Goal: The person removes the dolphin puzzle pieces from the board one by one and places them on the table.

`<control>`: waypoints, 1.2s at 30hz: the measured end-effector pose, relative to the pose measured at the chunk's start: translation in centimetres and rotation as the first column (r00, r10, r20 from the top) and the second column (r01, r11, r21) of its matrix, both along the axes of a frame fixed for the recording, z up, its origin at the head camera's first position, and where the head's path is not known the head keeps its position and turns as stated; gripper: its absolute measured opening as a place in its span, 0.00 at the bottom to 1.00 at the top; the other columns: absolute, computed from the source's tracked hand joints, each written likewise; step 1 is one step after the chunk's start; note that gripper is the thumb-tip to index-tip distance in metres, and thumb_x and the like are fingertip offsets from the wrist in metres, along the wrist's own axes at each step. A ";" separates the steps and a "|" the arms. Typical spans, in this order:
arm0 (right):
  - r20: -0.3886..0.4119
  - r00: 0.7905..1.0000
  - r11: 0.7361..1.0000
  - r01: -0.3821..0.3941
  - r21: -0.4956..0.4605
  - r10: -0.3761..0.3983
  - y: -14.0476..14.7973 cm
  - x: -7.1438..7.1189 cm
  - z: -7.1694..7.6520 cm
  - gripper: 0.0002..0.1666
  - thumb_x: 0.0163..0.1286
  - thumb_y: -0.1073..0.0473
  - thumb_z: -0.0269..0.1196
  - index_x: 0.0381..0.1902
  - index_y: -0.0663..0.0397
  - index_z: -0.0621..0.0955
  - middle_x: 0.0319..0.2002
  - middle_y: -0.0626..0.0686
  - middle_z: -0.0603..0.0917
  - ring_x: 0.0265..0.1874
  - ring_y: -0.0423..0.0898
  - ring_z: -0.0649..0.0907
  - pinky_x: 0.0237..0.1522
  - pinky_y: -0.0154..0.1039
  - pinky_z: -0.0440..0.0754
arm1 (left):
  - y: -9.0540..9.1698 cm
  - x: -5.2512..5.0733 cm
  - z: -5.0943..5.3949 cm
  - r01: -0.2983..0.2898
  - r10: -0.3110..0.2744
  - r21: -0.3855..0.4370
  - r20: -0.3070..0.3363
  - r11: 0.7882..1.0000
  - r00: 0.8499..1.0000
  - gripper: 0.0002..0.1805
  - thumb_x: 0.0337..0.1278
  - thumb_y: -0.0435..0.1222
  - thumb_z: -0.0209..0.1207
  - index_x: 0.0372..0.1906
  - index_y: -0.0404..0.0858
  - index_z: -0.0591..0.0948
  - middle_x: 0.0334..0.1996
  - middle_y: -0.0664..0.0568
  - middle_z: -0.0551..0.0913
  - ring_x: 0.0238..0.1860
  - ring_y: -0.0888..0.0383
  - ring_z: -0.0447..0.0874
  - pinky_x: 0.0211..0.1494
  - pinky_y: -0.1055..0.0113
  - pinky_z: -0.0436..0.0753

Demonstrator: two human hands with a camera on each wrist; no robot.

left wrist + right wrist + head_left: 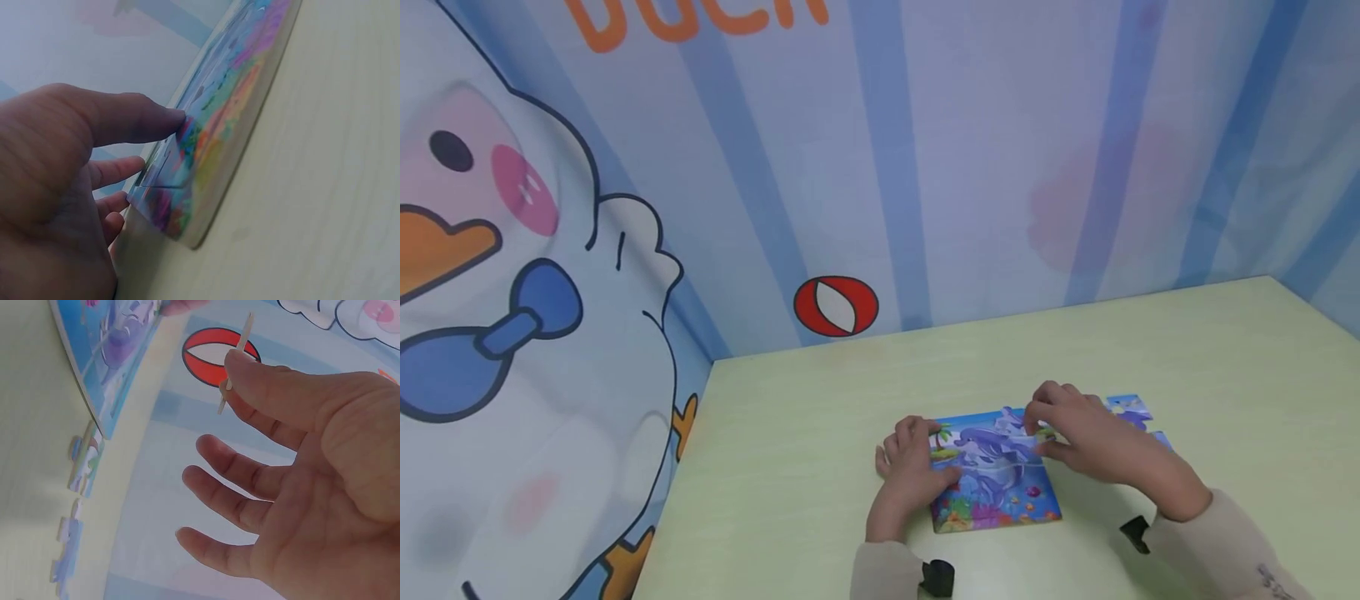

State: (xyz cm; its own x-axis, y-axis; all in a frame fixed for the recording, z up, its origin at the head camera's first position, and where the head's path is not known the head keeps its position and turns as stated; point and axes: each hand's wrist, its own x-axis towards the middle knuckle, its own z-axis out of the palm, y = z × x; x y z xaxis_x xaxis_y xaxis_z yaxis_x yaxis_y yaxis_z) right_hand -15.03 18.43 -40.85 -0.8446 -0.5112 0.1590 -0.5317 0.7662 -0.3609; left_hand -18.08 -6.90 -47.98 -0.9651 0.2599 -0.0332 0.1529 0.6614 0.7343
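A jigsaw puzzle (992,475) with dolphins and a sea floor lies in a flat tray on the table. My left hand (912,467) rests at its left side, the thumb (144,117) straight on the picture and the other fingertips at the edge. Above the puzzle's upper right part, my right hand (1086,433) pinches a puzzle piece (246,331) between thumb and index finger. That piece appears edge-on in the right wrist view, and its other fingers are spread apart. Fingers hide part of the puzzle's upper right corner in the head view.
Loose puzzle pieces (1129,408) lie on the pale table (790,467) to the right of the puzzle, partly behind the right hand. A striped blue cloth backdrop (985,167) with a cartoon duck (535,400) stands along the table's back and left.
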 end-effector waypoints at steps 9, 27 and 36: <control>-0.006 1.000 1.000 -0.003 -0.011 0.003 1.2 0.1 0.8 0.11 0.67 0.63 0.69 0.39 0.42 0.78 0.46 0.47 0.75 0.42 0.47 0.74 0.40 0.52 0.72 | 0.0 -0.3 -0.2 0.006 -0.006 -0.005 0.001 1.000 1.000 0.29 0.50 0.38 0.70 0.58 0.39 0.73 0.69 0.39 0.58 0.67 0.35 0.52 0.70 0.30 0.39; 0.097 0.992 0.997 0.077 -0.013 -0.075 4.6 0.1 1.3 0.11 0.66 0.63 0.70 0.39 0.43 0.79 0.46 0.48 0.76 0.43 0.53 0.75 0.39 0.52 0.71 | -0.2 0.1 -0.1 0.015 -0.015 0.012 0.007 1.000 1.000 0.14 0.45 0.38 0.68 0.37 0.46 0.75 0.70 0.40 0.58 0.70 0.33 0.50 0.70 0.29 0.37; 0.190 0.975 0.993 0.117 -0.014 -0.112 6.0 0.2 1.2 0.10 0.66 0.60 0.70 0.36 0.41 0.79 0.48 0.50 0.76 0.46 0.55 0.74 0.39 0.55 0.69 | -0.2 0.2 0.2 0.043 -0.044 0.023 0.004 0.999 0.999 0.11 0.46 0.38 0.66 0.37 0.48 0.78 0.72 0.40 0.58 0.70 0.31 0.50 0.68 0.27 0.36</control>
State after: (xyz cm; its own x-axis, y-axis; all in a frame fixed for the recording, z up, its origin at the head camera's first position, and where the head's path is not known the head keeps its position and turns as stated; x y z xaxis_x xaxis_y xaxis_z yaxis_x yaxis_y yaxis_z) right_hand -14.83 24.48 -39.70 -0.9133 -0.4073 0.0023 -0.3614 0.8077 -0.4658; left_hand -17.87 -7.11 -47.75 -0.9527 0.3024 -0.0308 0.1781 0.6374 0.7497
